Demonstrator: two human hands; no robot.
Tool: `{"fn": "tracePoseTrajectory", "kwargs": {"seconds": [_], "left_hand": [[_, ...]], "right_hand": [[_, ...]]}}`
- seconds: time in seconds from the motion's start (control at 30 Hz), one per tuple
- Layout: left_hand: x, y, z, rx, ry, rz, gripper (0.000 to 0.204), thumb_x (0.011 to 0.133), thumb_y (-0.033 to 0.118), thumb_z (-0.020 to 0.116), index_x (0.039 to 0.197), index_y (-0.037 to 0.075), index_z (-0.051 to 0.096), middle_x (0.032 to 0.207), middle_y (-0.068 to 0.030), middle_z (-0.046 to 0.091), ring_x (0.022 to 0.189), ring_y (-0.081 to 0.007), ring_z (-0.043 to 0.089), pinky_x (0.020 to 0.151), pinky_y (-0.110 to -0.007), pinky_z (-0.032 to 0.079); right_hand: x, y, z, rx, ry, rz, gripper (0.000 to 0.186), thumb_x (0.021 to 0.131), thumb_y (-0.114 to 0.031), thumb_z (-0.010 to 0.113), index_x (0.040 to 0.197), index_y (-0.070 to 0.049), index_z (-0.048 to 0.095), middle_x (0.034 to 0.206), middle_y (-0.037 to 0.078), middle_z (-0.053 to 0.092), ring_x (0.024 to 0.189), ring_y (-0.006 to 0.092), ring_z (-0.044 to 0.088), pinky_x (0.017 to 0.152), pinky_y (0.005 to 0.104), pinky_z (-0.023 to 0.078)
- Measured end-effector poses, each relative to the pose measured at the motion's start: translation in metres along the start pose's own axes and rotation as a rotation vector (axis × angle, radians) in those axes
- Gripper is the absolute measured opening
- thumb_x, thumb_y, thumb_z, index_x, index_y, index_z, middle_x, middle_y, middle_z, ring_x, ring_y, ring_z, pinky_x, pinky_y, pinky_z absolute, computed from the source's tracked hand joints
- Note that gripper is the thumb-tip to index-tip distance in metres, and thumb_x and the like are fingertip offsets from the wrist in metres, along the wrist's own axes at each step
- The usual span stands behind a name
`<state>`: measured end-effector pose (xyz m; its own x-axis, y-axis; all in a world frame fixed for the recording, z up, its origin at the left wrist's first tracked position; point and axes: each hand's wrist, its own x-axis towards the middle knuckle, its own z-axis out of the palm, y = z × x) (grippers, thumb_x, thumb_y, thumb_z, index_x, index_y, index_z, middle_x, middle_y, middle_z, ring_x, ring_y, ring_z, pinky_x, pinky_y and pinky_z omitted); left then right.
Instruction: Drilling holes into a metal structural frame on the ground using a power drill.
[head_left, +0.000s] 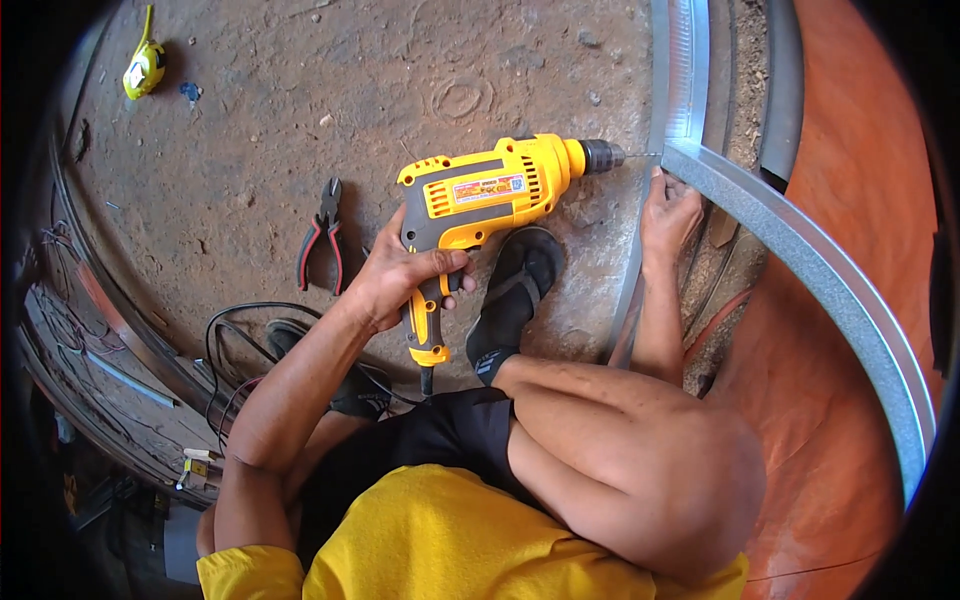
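Note:
My left hand [395,272] is wrapped round the handle of a yellow and grey corded power drill [490,190]. The drill lies level, and its thin bit [640,155] reaches right to where two galvanized metal channels meet. One metal channel [684,75] runs away from me. The other metal channel [820,232] goes off to the right, curved by the lens. Just below that corner my right hand [670,215] is closed with bent fingers at the channel's edge, near the bit's tip. What its fingertips press on is partly hidden.
Red-handled pliers [325,235] lie on the dirt floor left of the drill, and a yellow tape measure [146,68] farther off. A black cord [215,330] loops by my left foot. An orange sheet [800,400] spreads on the right. My sandaled foot [520,290] is below the drill.

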<state>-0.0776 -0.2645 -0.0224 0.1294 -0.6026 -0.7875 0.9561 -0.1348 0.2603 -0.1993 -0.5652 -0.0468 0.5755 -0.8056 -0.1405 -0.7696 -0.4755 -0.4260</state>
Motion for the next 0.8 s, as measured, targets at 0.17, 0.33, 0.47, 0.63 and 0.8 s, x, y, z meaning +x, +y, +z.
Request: {"fn": "tracePoseTrajectory", "kwargs": {"seconds": [0.17,0.33,0.47,0.63,0.8], "left_hand": [[-0.005,0.012,-0.003,-0.013,-0.001,0.003,0.049,0.079,0.005,0.070,0.118,0.007,0.041,0.083,-0.0117,0.064,0.068,-0.0217,0.067,0.048,-0.029,0.054],[-0.028,0.028,-0.027,0.020,0.013,0.034,0.046,0.080,0.005,0.067,0.118,0.005,0.043,0.082,-0.0121,0.065,0.069,-0.0218,0.067,0.049,-0.029,0.055],[-0.042,0.052,-0.040,0.026,-0.004,0.133,0.044,0.077,0.008,0.069,0.115,0.003,0.047,0.084,-0.0131,0.064,0.069,-0.0224,0.067,0.050,-0.029,0.055],[-0.039,0.085,-0.072,0.090,0.031,0.232,0.042,0.079,0.016,0.068,0.114,-0.001,0.051,0.085,-0.0114,0.064,0.071,-0.0201,0.066,0.051,-0.029,0.055],[-0.059,0.110,-0.139,0.106,0.158,0.348,0.040,0.083,0.017,0.064,0.116,0.000,0.050,0.087,-0.0094,0.063,0.074,-0.0182,0.065,0.051,-0.027,0.053]], "right_hand": [[0.004,0.004,-0.012,-0.047,0.051,-0.035,0.020,0.084,-0.009,0.063,0.086,0.010,0.062,0.079,0.020,0.067,0.072,0.0264,0.068,0.066,0.0351,0.050],[0.004,0.006,-0.008,-0.055,0.069,-0.058,0.020,0.083,-0.013,0.064,0.081,0.007,0.064,0.076,0.019,0.067,0.070,0.0290,0.067,0.065,0.0370,0.049],[0.005,-0.001,-0.016,-0.017,0.108,-0.057,0.021,0.083,-0.015,0.065,0.079,0.006,0.064,0.074,0.019,0.067,0.068,0.0306,0.066,0.064,0.0382,0.049],[0.012,0.024,-0.020,0.109,0.171,-0.031,0.019,0.082,-0.014,0.067,0.080,0.005,0.065,0.073,0.017,0.067,0.068,0.0291,0.066,0.064,0.0381,0.049],[-0.006,0.025,0.012,0.352,0.118,0.032,0.018,0.079,-0.007,0.069,0.090,0.005,0.063,0.082,0.016,0.067,0.076,0.0262,0.067,0.070,0.0365,0.051]]}}
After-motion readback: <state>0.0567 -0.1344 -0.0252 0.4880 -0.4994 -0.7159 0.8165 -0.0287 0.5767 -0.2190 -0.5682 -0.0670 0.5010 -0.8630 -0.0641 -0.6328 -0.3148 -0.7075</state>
